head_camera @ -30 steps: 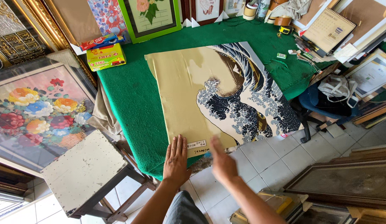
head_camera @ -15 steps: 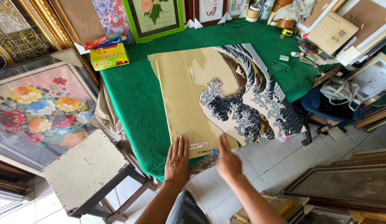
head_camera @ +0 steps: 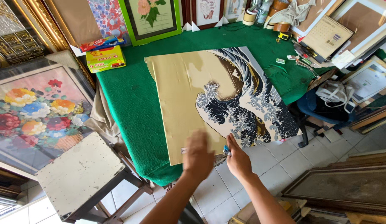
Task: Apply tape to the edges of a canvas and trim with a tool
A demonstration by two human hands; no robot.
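Looking down at a big wave print [head_camera: 226,99] lying flat on a green-covered table [head_camera: 130,99], its near edge reaching the table's front edge. Left hand [head_camera: 198,155] resting on the near edge of the print, palm down, blurred – can't tell how the fingers are set. Right hand [head_camera: 238,159] sitting just beside it at the print's near edge, fingers curled and pinching a small blue thing [head_camera: 226,150], too tiny to make out.

Sitting at the far left of the table: a yellow-green box [head_camera: 106,59] with a red and blue packet [head_camera: 98,43] touching it behind. Leaning at the table's back edge – a green-framed flower picture [head_camera: 153,18]. Standing left of the table, a large framed flower painting [head_camera: 31,112], with a worn white stool [head_camera: 79,174] in front of it. Lying on the table's far right corner, a desk calendar [head_camera: 328,37].
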